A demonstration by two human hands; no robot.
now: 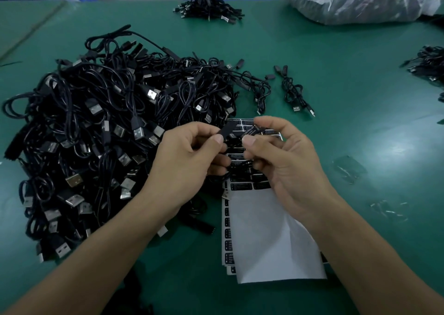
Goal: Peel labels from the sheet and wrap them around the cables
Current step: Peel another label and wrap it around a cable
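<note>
At the centre of the frame, a label (250,132) with white print is being pinched between the thumb and forefinger of the right hand (283,161). Just beside it, the left hand (187,161) is pinching a flat black piece (225,130) that is meeting the label's edge; whether it belongs to a cable cannot be told. Under both hands the sheet (264,230) is lying on the green table (348,98), its rows of black labels partly showing. Left of it a big pile of cables (108,122) is sprawling. One loose cable (293,91) is lying right of the pile, a bundle (209,8) is sitting at upper centre, and a clear bag (355,0) is resting at upper right.
</note>
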